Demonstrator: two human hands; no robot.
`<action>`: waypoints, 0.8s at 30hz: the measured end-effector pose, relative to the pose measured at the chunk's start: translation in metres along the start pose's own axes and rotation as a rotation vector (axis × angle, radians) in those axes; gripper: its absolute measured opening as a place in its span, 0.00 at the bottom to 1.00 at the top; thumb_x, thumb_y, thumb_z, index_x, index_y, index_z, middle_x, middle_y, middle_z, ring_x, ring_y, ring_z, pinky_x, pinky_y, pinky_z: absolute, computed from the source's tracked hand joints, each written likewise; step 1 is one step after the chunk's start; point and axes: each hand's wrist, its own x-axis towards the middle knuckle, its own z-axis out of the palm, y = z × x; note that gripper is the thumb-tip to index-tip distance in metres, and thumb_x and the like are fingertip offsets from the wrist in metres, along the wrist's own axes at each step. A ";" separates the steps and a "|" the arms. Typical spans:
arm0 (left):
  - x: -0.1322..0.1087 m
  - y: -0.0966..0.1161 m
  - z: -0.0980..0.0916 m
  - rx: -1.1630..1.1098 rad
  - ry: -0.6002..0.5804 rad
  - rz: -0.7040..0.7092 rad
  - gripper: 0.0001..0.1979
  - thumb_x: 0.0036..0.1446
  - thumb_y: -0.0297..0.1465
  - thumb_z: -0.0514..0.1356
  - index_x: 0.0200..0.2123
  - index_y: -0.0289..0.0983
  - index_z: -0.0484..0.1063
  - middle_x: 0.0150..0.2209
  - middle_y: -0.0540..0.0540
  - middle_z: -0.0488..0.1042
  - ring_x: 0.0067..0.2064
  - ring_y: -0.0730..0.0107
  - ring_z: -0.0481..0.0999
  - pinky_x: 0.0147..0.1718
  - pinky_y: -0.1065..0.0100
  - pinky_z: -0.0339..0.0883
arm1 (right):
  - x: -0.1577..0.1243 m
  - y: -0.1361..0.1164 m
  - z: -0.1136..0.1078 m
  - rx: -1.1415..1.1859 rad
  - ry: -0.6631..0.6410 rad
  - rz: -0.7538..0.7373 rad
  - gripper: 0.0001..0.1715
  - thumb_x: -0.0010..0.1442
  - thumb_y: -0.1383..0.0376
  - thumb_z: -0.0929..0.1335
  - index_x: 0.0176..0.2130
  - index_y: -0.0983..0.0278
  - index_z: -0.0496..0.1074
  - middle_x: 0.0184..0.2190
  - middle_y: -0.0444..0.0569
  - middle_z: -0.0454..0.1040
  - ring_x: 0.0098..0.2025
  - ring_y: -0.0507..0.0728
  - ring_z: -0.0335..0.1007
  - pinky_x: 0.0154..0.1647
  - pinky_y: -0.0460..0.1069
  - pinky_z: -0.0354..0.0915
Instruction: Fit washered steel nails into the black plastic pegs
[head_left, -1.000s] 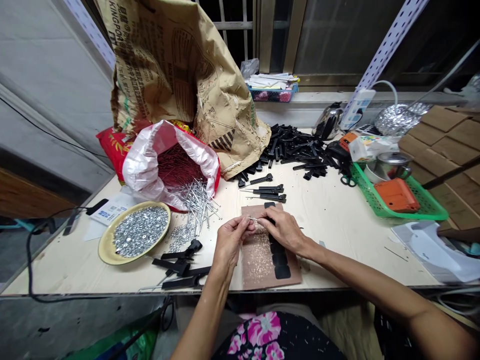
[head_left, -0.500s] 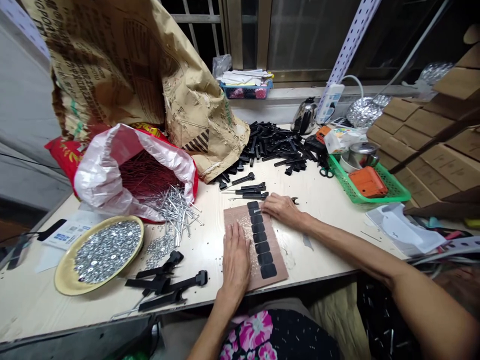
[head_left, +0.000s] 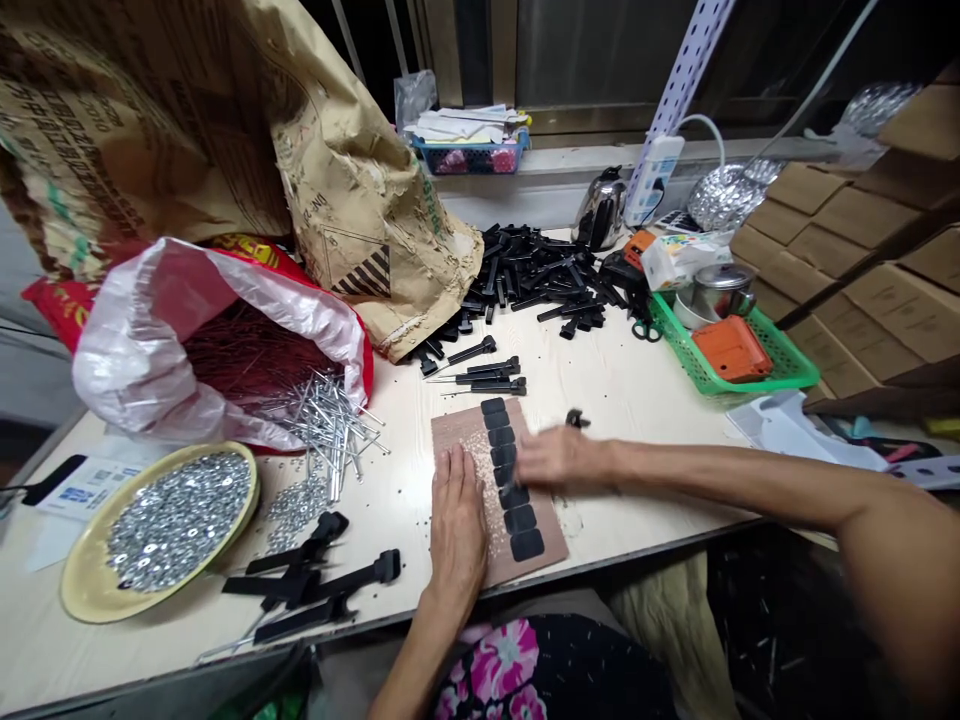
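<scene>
My left hand (head_left: 458,515) lies flat on the left part of a brown sheet (head_left: 552,535), its fingers stretched out and holding nothing. Down the sheet runs a column of black rounded pads (head_left: 527,545), with pale specks beside them. Over the right edge of the pads hovers or rests my right hand (head_left: 559,458), smeared by motion. Whether it holds anything is not visible. Just beyond the sheet lie several black plastic pieces (head_left: 487,370), some with thin metal rods sticking out. A small dark forked tip (head_left: 576,418) shows behind my right hand.
Left stand a yellow bowl of metal washers (head_left: 184,520) and an open bag of metal rods (head_left: 247,350). More black pieces (head_left: 300,590) lie near the front edge. Behind are a black pile (head_left: 540,265) and a paper sack (head_left: 360,180); right, a green basket (head_left: 675,355) and cardboard boxes (head_left: 862,330).
My right hand has moved from the upper end of the pad column down toward its middle. My left hand stays flat on the sheet. The camera view has shifted slightly.
</scene>
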 end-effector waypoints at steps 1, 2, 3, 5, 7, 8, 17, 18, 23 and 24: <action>0.000 0.000 0.000 -0.003 -0.001 -0.005 0.22 0.64 0.29 0.47 0.59 0.35 0.61 0.64 0.37 0.58 0.67 0.56 0.46 0.62 0.46 0.49 | 0.001 0.002 -0.001 0.024 0.037 0.089 0.17 0.68 0.67 0.56 0.35 0.63 0.71 0.27 0.41 0.69 0.30 0.47 0.62 0.25 0.42 0.60; 0.000 0.000 0.000 -0.003 -0.004 -0.010 0.22 0.63 0.29 0.47 0.59 0.35 0.61 0.64 0.37 0.58 0.67 0.55 0.46 0.62 0.46 0.48 | 0.002 0.005 -0.003 0.043 0.071 0.188 0.18 0.68 0.67 0.56 0.34 0.64 0.71 0.28 0.42 0.69 0.31 0.48 0.62 0.25 0.42 0.60; 0.000 0.001 -0.001 -0.003 -0.004 -0.011 0.22 0.63 0.29 0.47 0.59 0.35 0.61 0.64 0.37 0.58 0.67 0.55 0.46 0.62 0.46 0.48 | 0.002 0.006 -0.006 0.070 0.059 0.182 0.18 0.68 0.68 0.56 0.34 0.64 0.70 0.27 0.43 0.68 0.29 0.48 0.61 0.23 0.42 0.59; 0.001 0.001 -0.001 -0.003 -0.008 -0.008 0.22 0.63 0.29 0.47 0.59 0.35 0.62 0.64 0.37 0.58 0.67 0.55 0.46 0.62 0.46 0.48 | 0.002 0.006 -0.010 0.136 0.000 0.001 0.17 0.67 0.69 0.56 0.34 0.64 0.70 0.27 0.42 0.68 0.29 0.48 0.61 0.23 0.42 0.58; 0.001 0.001 -0.001 -0.006 -0.010 -0.008 0.21 0.63 0.29 0.47 0.59 0.35 0.62 0.63 0.37 0.58 0.67 0.55 0.47 0.62 0.46 0.48 | 0.002 0.004 -0.013 0.174 -0.034 -0.105 0.16 0.67 0.69 0.56 0.35 0.63 0.70 0.28 0.42 0.68 0.30 0.48 0.61 0.24 0.43 0.58; 0.001 0.001 -0.001 -0.006 -0.009 -0.010 0.21 0.63 0.29 0.47 0.59 0.34 0.62 0.63 0.37 0.58 0.67 0.55 0.47 0.62 0.46 0.48 | 0.003 0.005 -0.014 0.176 -0.025 -0.067 0.17 0.68 0.68 0.56 0.35 0.63 0.70 0.28 0.42 0.68 0.30 0.48 0.61 0.24 0.43 0.58; 0.001 0.004 -0.001 0.012 -0.014 -0.020 0.22 0.64 0.30 0.47 0.59 0.34 0.61 0.63 0.35 0.58 0.67 0.53 0.47 0.62 0.45 0.47 | -0.002 -0.006 -0.010 0.091 -0.024 -0.034 0.16 0.68 0.65 0.58 0.35 0.63 0.71 0.29 0.44 0.69 0.33 0.51 0.59 0.26 0.46 0.52; 0.001 0.004 -0.001 0.009 -0.015 -0.020 0.22 0.64 0.30 0.47 0.59 0.34 0.61 0.63 0.35 0.58 0.67 0.53 0.47 0.62 0.45 0.47 | -0.003 -0.009 -0.009 0.088 -0.014 -0.009 0.16 0.68 0.64 0.58 0.35 0.63 0.71 0.29 0.44 0.69 0.33 0.51 0.59 0.26 0.46 0.51; 0.000 0.002 0.001 0.057 -0.016 0.015 0.22 0.64 0.29 0.47 0.60 0.32 0.60 0.63 0.34 0.58 0.67 0.53 0.47 0.62 0.46 0.49 | -0.003 -0.013 -0.010 0.141 -0.023 0.098 0.17 0.68 0.61 0.58 0.37 0.63 0.73 0.31 0.45 0.71 0.35 0.52 0.60 0.28 0.46 0.52; -0.001 0.001 0.001 0.079 -0.016 0.022 0.22 0.64 0.29 0.46 0.60 0.31 0.60 0.63 0.34 0.58 0.67 0.53 0.47 0.62 0.46 0.49 | -0.006 -0.011 -0.012 0.177 -0.028 0.131 0.17 0.68 0.60 0.58 0.38 0.63 0.73 0.32 0.46 0.71 0.36 0.52 0.61 0.29 0.46 0.54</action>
